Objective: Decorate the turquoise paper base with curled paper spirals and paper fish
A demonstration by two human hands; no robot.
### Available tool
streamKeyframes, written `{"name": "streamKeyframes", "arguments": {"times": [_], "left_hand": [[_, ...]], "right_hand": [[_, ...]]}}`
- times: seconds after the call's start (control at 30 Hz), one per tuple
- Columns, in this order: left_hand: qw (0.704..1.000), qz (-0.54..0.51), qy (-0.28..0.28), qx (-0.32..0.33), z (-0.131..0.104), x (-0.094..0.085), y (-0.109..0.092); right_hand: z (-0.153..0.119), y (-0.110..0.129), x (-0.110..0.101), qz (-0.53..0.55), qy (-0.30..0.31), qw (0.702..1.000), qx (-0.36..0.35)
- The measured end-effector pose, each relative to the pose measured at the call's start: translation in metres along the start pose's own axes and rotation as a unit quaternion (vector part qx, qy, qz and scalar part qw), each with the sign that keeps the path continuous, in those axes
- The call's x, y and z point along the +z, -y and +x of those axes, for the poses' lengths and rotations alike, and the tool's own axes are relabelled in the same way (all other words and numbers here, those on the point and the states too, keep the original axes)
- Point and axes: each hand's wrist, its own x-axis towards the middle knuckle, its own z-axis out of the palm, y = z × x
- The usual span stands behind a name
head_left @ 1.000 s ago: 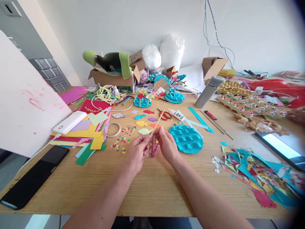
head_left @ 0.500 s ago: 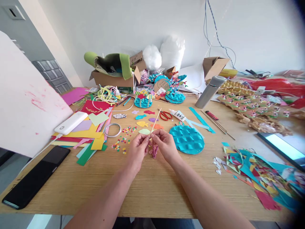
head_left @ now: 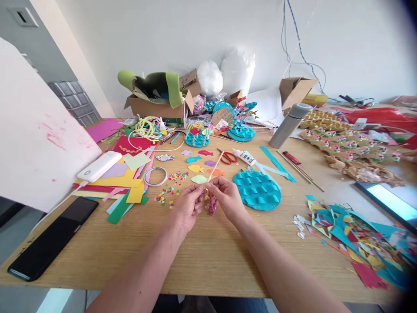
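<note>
My left hand and my right hand meet above the table's middle. Between my right fingertips is the lower end of a thin wooden stick, which slants up and right. My left fingertips pinch at the same spot; what exactly they hold is too small to tell. A curled pinkish-purple strip hangs below the fingertips. Just beyond lie paper fish, among them a light green one, a yellow one and a blue one. A round blue woven piece rests right of my right hand.
Red scissors, a glue tube and a grey bottle stand or lie farther back. Coloured paper and a black phone are at the left. Paper scraps and a lit screen are at the right.
The whole view has shifted slightly, moving the table's things a little to the right. My hands keep nearly the same pose around the stick, whose tilt looks slightly greater.
</note>
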Motion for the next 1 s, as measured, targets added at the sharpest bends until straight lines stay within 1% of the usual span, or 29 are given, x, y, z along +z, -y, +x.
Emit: {"name": "streamKeyframes", "arguments": {"times": [0.17,0.27,0.33,0.43,0.57,0.7,0.8,0.9,1.0], "left_hand": [[0.996,0.047,-0.050,0.054,0.000,0.002,0.005],[0.992,0.070,-0.061,0.086,0.000,0.003,0.007],[0.991,0.074,-0.060,0.097,0.001,0.003,0.008],[0.996,0.047,-0.046,0.067,0.001,0.002,0.006],[1.000,-0.009,-0.021,0.002,0.000,0.001,0.002],[0.997,-0.068,0.011,-0.045,0.000,0.000,0.000],[0.991,-0.102,0.032,-0.075,0.000,0.000,-0.002],[0.989,-0.106,0.048,-0.095,-0.001,0.000,-0.004],[0.990,-0.096,0.052,-0.091,-0.002,0.000,-0.004]], "right_hand": [[0.000,0.003,0.001,0.014,0.012,0.999,0.039],[-0.001,0.001,0.003,0.071,0.027,0.995,0.067],[-0.002,0.000,0.005,0.114,0.036,0.989,0.089],[-0.002,0.001,0.005,0.116,0.044,0.988,0.091],[-0.001,0.003,0.003,0.068,0.044,0.996,0.048],[0.001,0.000,0.001,0.054,0.023,0.998,0.019],[0.002,-0.001,0.001,0.062,0.023,0.998,0.011],[0.002,0.000,0.002,0.076,0.039,0.996,0.017],[0.001,0.003,0.003,0.060,0.053,0.997,0.014]]}}
